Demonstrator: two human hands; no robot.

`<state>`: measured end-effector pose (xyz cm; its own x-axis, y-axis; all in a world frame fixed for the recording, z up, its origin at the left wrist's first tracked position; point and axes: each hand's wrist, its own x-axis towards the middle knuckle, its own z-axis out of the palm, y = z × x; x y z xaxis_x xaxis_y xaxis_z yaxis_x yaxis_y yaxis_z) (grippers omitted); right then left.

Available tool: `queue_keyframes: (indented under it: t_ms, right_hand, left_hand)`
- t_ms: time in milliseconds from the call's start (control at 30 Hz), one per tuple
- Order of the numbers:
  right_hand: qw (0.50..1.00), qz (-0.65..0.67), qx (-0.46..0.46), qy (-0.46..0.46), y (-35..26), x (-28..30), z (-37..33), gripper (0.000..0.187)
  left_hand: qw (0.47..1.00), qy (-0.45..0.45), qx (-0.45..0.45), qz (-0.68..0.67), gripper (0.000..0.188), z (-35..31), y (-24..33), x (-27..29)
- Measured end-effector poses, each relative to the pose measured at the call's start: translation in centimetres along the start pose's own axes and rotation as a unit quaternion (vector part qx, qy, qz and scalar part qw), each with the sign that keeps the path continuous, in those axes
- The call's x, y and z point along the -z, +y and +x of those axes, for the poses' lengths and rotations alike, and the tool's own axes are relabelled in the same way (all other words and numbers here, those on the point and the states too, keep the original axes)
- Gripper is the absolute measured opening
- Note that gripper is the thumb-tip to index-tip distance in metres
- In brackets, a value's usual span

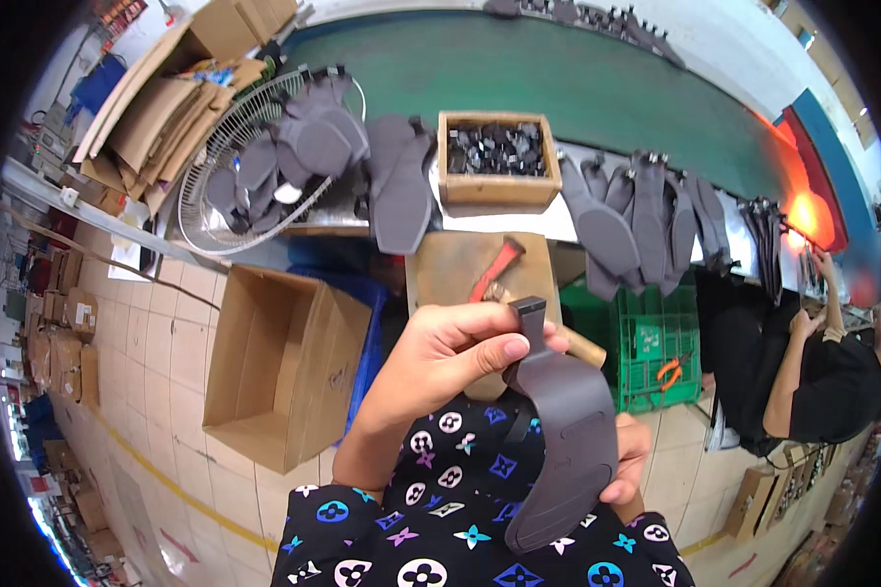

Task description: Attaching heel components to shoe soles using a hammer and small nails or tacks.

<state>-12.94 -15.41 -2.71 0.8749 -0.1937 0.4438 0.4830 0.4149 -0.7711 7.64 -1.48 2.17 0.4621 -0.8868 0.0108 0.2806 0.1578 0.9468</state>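
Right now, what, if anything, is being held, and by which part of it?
A dark, curved paddle-shaped piece: the left grip pinches its narrow neck near the top end; the right grip holds the edge of its wide part.

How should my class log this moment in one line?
left hand: pinches dark piece, narrow neck; right hand: at its wide part; red-headed tool: on block

1. Two bare hands: one left hand (450, 357), one right hand (630, 458).
2. One dark curved piece (570, 416) in them.
3. One wire basket (185, 210).
4. One wooden box (499, 190).
5. Small parts (499, 149) inside it: many, too jumbled to count.
6. Dark flat pieces (605, 235) right of that box: several, overlapping, exact number unclear.
7. One pair of orange-handled pliers (670, 372).
8. One co-worker (837, 391) at right.
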Motion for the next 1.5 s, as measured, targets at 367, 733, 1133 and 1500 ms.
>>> queue_keyframes:
  t_ms: [367, 733, 1133, 1500]
  right_hand:
    - [0.996, -0.083, -0.03, 0.002, -0.6, -1.0, 0.3, 0.02]
    - [0.997, -0.053, -0.052, 0.006, -1.1, -0.9, 0.0, 0.029]
    - [0.951, -0.211, -0.096, 0.205, 1.4, -0.4, 1.6, 0.024]
    - [0.938, -0.184, -0.111, 0.273, 2.1, 2.2, 2.7, 0.019]
  left_hand:
    - [0.999, 0.023, -0.019, -0.043, 0.024, 0.4, 0.1, 0.0]
    - [1.0, 0.005, 0.021, -0.021, 0.024, 1.7, -1.4, 0.2]
    - [0.903, 0.361, -0.183, 0.145, 0.027, 1.6, 2.3, 9.7]
    - [0.467, 0.692, -0.37, 0.408, 0.029, -4.3, 13.1, 28.5]
